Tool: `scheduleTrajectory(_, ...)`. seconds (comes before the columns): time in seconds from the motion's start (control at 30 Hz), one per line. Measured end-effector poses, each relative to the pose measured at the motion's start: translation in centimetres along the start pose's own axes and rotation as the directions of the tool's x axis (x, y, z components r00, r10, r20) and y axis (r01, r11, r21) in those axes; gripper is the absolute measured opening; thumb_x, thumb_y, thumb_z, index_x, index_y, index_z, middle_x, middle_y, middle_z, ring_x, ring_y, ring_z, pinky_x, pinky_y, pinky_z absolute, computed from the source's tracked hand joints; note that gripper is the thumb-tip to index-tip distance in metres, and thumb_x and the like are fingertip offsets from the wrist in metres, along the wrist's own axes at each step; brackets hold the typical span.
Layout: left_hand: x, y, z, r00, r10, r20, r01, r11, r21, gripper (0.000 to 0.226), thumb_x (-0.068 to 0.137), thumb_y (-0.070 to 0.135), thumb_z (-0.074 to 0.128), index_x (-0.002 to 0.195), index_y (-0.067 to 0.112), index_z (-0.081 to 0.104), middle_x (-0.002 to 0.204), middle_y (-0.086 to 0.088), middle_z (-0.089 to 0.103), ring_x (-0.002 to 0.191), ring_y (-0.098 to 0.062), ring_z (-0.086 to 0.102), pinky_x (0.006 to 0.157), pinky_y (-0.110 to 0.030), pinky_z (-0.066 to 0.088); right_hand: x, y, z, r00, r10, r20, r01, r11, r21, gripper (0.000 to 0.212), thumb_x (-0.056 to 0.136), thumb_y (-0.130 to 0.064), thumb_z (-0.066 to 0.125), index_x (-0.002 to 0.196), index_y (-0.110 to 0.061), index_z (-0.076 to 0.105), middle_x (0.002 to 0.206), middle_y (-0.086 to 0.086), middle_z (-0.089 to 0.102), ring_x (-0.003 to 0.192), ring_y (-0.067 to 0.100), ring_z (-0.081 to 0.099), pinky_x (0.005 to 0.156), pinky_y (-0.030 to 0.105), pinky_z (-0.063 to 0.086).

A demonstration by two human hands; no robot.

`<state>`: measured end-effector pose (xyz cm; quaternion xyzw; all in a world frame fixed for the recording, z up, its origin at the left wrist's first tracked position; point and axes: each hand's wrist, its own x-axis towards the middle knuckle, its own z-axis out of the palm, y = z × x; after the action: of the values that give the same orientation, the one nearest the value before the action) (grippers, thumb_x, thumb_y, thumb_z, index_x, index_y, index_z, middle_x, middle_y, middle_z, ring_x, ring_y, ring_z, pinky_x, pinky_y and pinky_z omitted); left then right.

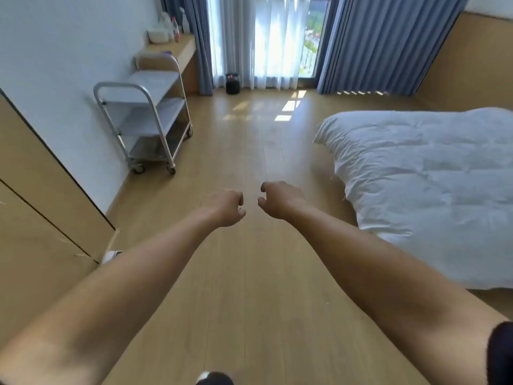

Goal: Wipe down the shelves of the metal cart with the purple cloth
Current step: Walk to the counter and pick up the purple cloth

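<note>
A metal cart [155, 87] with three shelves and small wheels stands against the left wall, well ahead of me. A small purple patch [167, 53], perhaps the cloth, lies on the wooden ledge just behind the cart; it is too small to tell for sure. Both my arms stretch forward over the floor. My left hand [224, 206] and my right hand [279, 199] hang side by side with loosely curled fingers, holding nothing. Both hands are far from the cart.
A bed with a white duvet [422, 190] fills the right side. A wooden cabinet [41, 207] stands at the near left. Bottles [173, 27] sit on the ledge by blue curtains [388, 43]. A black object [232, 84] stands by the window. Wooden floor [249, 151] runs between cart and bed.
</note>
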<state>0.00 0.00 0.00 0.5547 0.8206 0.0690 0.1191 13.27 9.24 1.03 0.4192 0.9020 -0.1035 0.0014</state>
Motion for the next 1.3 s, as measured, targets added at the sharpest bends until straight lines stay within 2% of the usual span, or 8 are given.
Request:
scheduleTrajectory(0.23,5.2,-4.9,1.7,0.999,-0.016,0.05,0.014,0.999,0.031,0.027,0.088,0.038,0.051,0.111,0.027,0.059,0.113,0.006,0.064,0.102,-0.021,0.06,0.079,-0.032,0.046,6.3,-1.6,4.2,0.994,0.05,0.101,-0.054,0.998,0.038,0.034,0.096,-0.032,0.047,0.124,-0.016,0.056,0.117,0.006,0.064,0.103,0.027,0.06,0.082,0.037,0.051)
scheduleTrajectory(0.5,15.0,-11.9,0.4,0.999,0.041,0.028,-0.04,0.999,-0.004,0.026,0.088,0.036,0.05,0.108,0.024,0.062,0.11,0.004,0.066,0.098,-0.021,0.062,0.077,-0.031,0.047,18.2,-4.8,5.3,0.989,0.1,0.113,-0.106,0.994,0.041,0.035,0.096,-0.035,0.047,0.125,-0.018,0.057,0.116,0.004,0.065,0.103,0.026,0.062,0.072,0.032,0.046)
scheduleTrajectory(0.63,18.4,-14.6,0.0,0.996,0.093,0.004,-0.093,0.996,0.011,0.027,0.09,0.035,0.05,0.109,0.022,0.062,0.109,0.002,0.066,0.099,-0.021,0.062,0.08,-0.034,0.051,23.1,-5.7,5.0,0.986,0.128,0.104,-0.139,0.985,0.107,0.038,0.096,-0.037,0.047,0.127,-0.02,0.058,0.12,0.002,0.066,0.107,0.024,0.061,0.074,0.031,0.046)
scheduleTrajectory(0.83,25.2,-18.5,-0.5,0.999,0.033,-0.02,-0.033,0.999,0.019,0.024,0.089,0.034,0.048,0.105,0.021,0.061,0.104,0.002,0.066,0.095,-0.023,0.062,0.081,-0.036,0.051,30.1,-6.3,5.8,0.992,0.124,0.032,-0.126,0.988,0.083,0.033,0.096,-0.033,0.047,0.122,-0.017,0.06,0.115,0.006,0.067,0.107,0.028,0.061,0.079,0.035,0.047)
scheduleTrajectory(0.93,29.9,-19.4,-0.3,1.0,0.013,0.005,-0.013,1.0,0.022,0.025,0.089,0.034,0.049,0.106,0.021,0.061,0.105,0.002,0.066,0.096,-0.024,0.062,0.081,-0.036,0.051,34.5,-6.0,6.5,0.994,0.099,0.038,-0.101,0.992,0.074,0.032,0.096,-0.033,0.047,0.12,-0.016,0.06,0.117,0.006,0.065,0.109,0.029,0.059,0.083,0.037,0.048)
scheduleTrajectory(1.17,44.4,-19.5,-1.2,1.0,-0.003,-0.006,0.003,1.0,0.028,0.024,0.089,0.033,0.048,0.106,0.022,0.061,0.104,0.004,0.065,0.096,-0.021,0.061,0.078,-0.034,0.05,48.4,-2.3,6.7,0.997,0.052,0.06,-0.055,0.996,0.064,0.033,0.096,-0.033,0.046,0.121,-0.015,0.058,0.118,0.007,0.062,0.11,0.029,0.057,0.082,0.038,0.048)
scheduleTrajectory(1.3,50.8,-19.3,-2.6,0.999,-0.031,-0.041,0.032,0.999,0.018,0.023,0.09,0.035,0.048,0.104,0.021,0.061,0.102,0.005,0.065,0.092,-0.02,0.062,0.075,-0.032,0.049,54.9,0.2,5.0,0.995,0.053,0.082,-0.07,0.972,0.225,0.04,0.095,-0.035,0.049,0.13,-0.017,0.055,0.131,0.006,0.055,0.119,0.029,0.052,0.094,0.042,0.048)
